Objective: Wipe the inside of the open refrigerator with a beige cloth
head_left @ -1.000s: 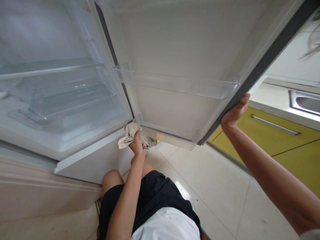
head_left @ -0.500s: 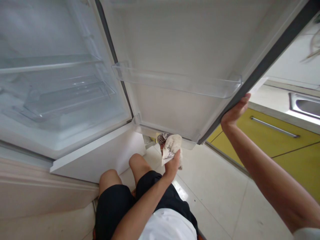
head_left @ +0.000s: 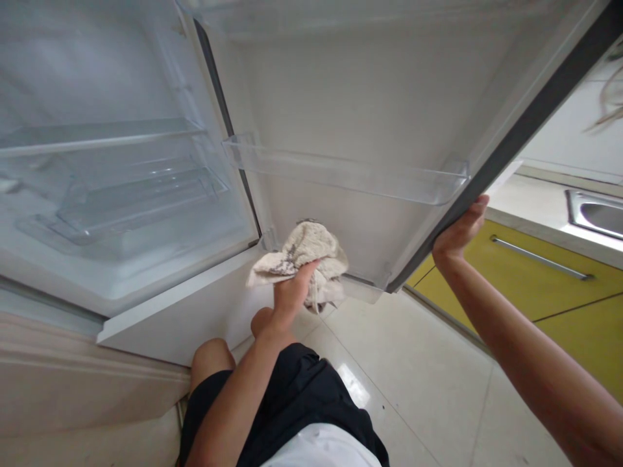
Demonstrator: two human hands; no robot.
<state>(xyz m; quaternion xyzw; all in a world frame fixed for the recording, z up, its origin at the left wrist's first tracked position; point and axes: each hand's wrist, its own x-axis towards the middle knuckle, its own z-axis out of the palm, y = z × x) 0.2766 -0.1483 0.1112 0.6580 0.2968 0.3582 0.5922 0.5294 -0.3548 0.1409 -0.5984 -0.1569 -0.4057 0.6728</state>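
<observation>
My left hand (head_left: 291, 288) is closed round a bunched, cream-coloured cloth (head_left: 316, 250) with dark patterned patches. The cloth is at the lower door bin (head_left: 363, 288), by the bottom of the open refrigerator door (head_left: 370, 97), and hides part of that bin. At the door's dark outer edge is my right hand (head_left: 457, 233), gripping it with the fingers partly out of sight behind. Above the cloth, a clear door shelf (head_left: 350, 172) runs across the inside of the door.
To the left, the refrigerator interior (head_left: 146, 240) shows a glass shelf (head_left: 97, 137) and a clear drawer (head_left: 136, 201). Below it, a white lower panel (head_left: 180, 318) juts out near my knees. Yellow cabinets (head_left: 549, 279) and a steel sink (head_left: 601, 214) stand at right.
My left hand has moved left and up with the cloth, which now looks more spread out. My right hand stays on the door's edge.
</observation>
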